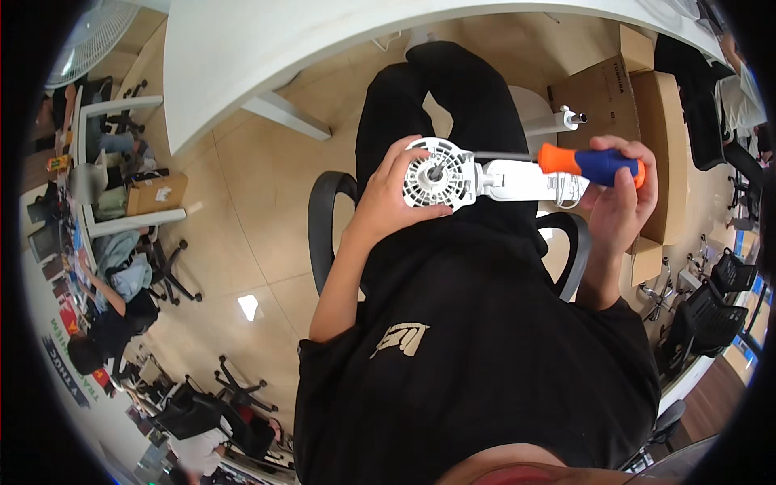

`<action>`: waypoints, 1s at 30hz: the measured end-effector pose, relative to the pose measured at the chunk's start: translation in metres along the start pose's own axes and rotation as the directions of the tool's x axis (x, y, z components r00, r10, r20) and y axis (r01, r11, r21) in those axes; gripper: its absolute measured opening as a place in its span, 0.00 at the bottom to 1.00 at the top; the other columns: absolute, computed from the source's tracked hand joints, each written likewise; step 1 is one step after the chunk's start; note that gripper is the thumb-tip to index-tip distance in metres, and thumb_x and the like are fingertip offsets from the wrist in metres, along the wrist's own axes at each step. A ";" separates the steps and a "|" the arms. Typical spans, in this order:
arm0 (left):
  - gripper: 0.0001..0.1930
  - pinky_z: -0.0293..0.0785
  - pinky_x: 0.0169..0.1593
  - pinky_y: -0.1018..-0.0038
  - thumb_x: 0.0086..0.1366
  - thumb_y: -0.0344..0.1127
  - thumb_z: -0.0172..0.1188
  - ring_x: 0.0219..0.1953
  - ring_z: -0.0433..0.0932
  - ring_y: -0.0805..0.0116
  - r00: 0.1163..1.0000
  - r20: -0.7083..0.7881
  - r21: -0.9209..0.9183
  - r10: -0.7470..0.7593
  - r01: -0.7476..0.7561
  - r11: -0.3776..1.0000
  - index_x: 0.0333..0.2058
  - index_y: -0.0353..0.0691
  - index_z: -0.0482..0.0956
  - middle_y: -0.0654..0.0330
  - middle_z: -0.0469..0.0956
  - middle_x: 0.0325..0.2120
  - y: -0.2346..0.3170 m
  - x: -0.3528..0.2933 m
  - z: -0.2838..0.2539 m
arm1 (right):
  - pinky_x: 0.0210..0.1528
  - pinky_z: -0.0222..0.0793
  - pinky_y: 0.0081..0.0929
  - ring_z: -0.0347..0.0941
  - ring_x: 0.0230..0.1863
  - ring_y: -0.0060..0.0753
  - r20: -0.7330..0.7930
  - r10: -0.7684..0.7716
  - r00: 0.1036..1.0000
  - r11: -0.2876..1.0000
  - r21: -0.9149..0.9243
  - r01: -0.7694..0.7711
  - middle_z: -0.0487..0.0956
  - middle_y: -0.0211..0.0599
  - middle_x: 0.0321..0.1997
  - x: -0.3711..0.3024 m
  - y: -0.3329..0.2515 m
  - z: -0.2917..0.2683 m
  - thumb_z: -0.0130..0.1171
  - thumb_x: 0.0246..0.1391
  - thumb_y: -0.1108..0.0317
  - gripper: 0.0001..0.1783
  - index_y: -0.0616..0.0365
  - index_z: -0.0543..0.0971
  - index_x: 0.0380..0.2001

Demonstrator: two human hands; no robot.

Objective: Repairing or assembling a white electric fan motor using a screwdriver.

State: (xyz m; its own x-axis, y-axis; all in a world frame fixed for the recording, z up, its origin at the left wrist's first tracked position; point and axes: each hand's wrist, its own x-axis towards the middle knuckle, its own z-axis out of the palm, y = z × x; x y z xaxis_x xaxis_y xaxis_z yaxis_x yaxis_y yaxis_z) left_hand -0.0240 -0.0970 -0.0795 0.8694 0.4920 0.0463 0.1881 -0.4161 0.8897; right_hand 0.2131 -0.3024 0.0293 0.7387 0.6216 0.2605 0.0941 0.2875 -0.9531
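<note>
My left hand (386, 198) is wrapped round the slotted round head of a small white fan (437, 192), whose metal shaft sticks up from the middle. No blades show on it. The fan's white handle (517, 181) reaches to the right across my lap, with a thin cord looped at its end. My right hand (622, 194) grips the blue and orange handle of a screwdriver (594, 165). Its long metal blade points left to the upper right edge of the fan head; whether the tip sits in a screw I cannot tell.
A white table (242, 56) curves across the far side. At the right stand cardboard boxes (659, 153) and a white stand with a metal tube (566, 120). Black chair armrests (323, 226) flank me. Farther left, a person (113, 323) sits among desks and chairs.
</note>
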 end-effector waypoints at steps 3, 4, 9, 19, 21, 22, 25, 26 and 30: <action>0.44 0.71 0.65 0.59 0.39 0.45 0.86 0.65 0.73 0.47 1.000 0.016 -0.008 -0.025 0.025 1.000 0.55 0.43 0.73 0.49 0.68 0.65 0.006 -0.001 -0.002 | 0.20 0.75 0.18 0.81 0.28 0.30 0.047 0.057 0.997 0.998 -0.003 -0.057 0.81 0.62 0.49 -0.015 -0.002 0.001 0.56 0.65 0.73 0.13 0.65 0.72 0.50; 0.44 0.71 0.65 0.59 0.39 0.46 0.86 0.65 0.73 0.47 1.000 0.013 -0.006 -0.016 0.016 1.000 0.55 0.43 0.73 0.49 0.68 0.65 0.007 0.000 -0.002 | 0.20 0.75 0.19 0.80 0.25 0.29 0.074 0.085 0.994 0.996 -0.011 -0.085 0.81 0.62 0.49 -0.018 -0.002 0.003 0.56 0.64 0.73 0.12 0.65 0.72 0.49; 0.42 0.72 0.65 0.60 0.41 0.45 0.84 0.64 0.73 0.48 1.000 0.009 0.018 -0.025 0.024 1.000 0.54 0.43 0.73 0.49 0.68 0.65 0.006 0.001 -0.001 | 0.23 0.77 0.17 0.80 0.23 0.28 0.103 0.162 0.981 0.987 -0.035 -0.159 0.82 0.61 0.49 -0.024 0.009 0.013 0.57 0.62 0.76 0.12 0.66 0.72 0.48; 0.41 0.73 0.64 0.61 0.41 0.46 0.83 0.63 0.74 0.49 0.999 0.012 0.033 -0.037 0.037 0.999 0.54 0.43 0.74 0.49 0.69 0.65 0.003 -0.002 0.000 | 0.27 0.79 0.16 0.81 0.24 0.25 0.163 0.254 0.953 0.966 -0.078 -0.245 0.82 0.60 0.48 -0.025 0.019 0.019 0.60 0.60 0.75 0.14 0.65 0.73 0.48; 0.41 0.73 0.64 0.61 0.41 0.46 0.83 0.63 0.75 0.49 0.999 0.017 0.013 -0.046 0.046 0.999 0.54 0.43 0.74 0.49 0.69 0.65 0.004 -0.002 0.000 | 0.27 0.79 0.16 0.81 0.23 0.25 0.161 0.263 0.951 0.964 -0.087 -0.252 0.82 0.60 0.48 -0.027 0.020 0.020 0.60 0.60 0.75 0.14 0.65 0.73 0.48; 0.41 0.73 0.64 0.61 0.41 0.46 0.83 0.63 0.75 0.49 0.999 0.016 0.014 -0.045 0.045 0.999 0.54 0.43 0.74 0.49 0.69 0.65 0.004 -0.002 0.000 | 0.28 0.79 0.16 0.81 0.23 0.24 0.161 0.274 0.948 0.961 -0.096 -0.261 0.83 0.60 0.48 -0.027 0.020 0.021 0.60 0.60 0.75 0.14 0.65 0.73 0.48; 0.41 0.73 0.64 0.61 0.40 0.46 0.83 0.63 0.75 0.49 0.999 0.016 0.011 -0.046 0.046 0.999 0.54 0.43 0.74 0.49 0.69 0.65 0.005 -0.002 0.000 | 0.29 0.80 0.16 0.81 0.24 0.23 0.192 0.266 0.945 0.964 -0.087 -0.253 0.83 0.59 0.49 -0.026 0.024 0.020 0.61 0.60 0.74 0.14 0.64 0.74 0.48; 0.41 0.73 0.64 0.61 0.40 0.46 0.83 0.63 0.75 0.49 0.999 0.015 0.013 -0.051 0.051 0.999 0.54 0.43 0.75 0.49 0.69 0.65 0.006 -0.002 0.001 | 0.29 0.80 0.16 0.81 0.24 0.23 0.193 0.266 0.945 0.963 -0.086 -0.254 0.83 0.59 0.49 -0.026 0.024 0.020 0.61 0.60 0.74 0.14 0.64 0.74 0.48; 0.41 0.73 0.64 0.61 0.40 0.46 0.83 0.63 0.75 0.49 0.998 0.019 0.012 -0.058 0.057 0.998 0.54 0.43 0.75 0.50 0.69 0.65 0.006 -0.001 0.001 | 0.30 0.80 0.15 0.82 0.25 0.23 0.190 0.285 0.939 0.958 -0.072 -0.276 0.83 0.58 0.49 -0.025 0.027 0.020 0.62 0.61 0.74 0.14 0.64 0.74 0.48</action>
State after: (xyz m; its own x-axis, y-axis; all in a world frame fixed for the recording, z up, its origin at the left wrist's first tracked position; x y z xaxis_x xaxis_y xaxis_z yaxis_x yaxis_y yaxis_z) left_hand -0.0233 -0.1004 -0.0743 0.8658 0.5002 -0.0139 0.2432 -0.3964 0.8853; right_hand 0.1833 -0.2955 0.0000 0.5937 0.8047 0.0023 -0.0659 0.0515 -0.9965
